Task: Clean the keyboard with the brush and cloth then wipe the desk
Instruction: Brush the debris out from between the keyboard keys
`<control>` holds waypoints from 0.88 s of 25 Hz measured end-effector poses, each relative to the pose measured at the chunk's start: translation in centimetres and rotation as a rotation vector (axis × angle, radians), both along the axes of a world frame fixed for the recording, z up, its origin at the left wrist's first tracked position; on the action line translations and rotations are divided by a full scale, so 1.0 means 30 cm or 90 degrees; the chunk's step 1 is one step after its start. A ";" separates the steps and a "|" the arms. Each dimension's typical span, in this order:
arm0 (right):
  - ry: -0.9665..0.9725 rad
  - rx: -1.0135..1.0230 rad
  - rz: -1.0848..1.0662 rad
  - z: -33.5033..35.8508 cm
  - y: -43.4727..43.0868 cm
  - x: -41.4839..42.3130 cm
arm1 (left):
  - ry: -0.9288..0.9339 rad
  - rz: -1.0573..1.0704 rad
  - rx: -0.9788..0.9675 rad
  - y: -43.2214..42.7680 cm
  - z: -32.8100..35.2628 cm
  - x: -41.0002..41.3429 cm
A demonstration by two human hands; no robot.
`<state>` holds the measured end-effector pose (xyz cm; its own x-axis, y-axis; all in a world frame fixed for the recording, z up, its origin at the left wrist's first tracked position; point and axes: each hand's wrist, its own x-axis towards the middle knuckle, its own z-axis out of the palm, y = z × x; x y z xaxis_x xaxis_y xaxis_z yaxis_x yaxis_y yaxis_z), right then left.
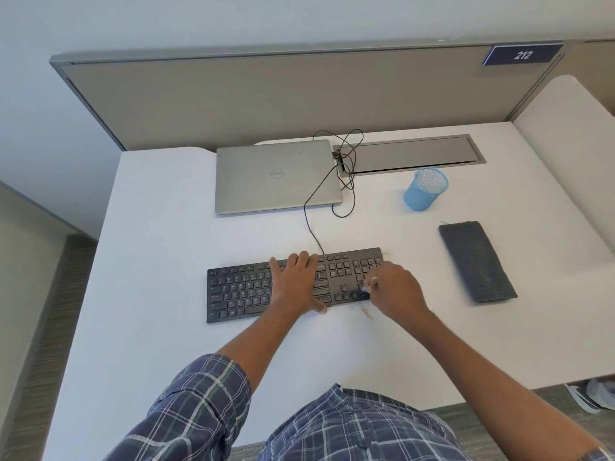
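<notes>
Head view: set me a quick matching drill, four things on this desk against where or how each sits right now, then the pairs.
Things:
1 keyboard
2 brush
3 cloth
4 laptop

States:
A closed, behind the keyboard
B folded, lying to the right of the keyboard, untouched
C pinched in the right hand, at the keyboard's number-pad end
D black, with the left hand flat on it

Pairs: 1-D, 2-C, 3-B, 4-A
</notes>
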<state>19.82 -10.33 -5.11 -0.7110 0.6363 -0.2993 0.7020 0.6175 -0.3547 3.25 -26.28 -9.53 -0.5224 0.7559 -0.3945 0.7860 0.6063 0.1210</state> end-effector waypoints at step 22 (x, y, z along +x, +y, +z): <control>0.169 -0.144 -0.133 -0.017 -0.104 -0.017 | 0.010 -0.004 0.001 -0.001 0.001 0.001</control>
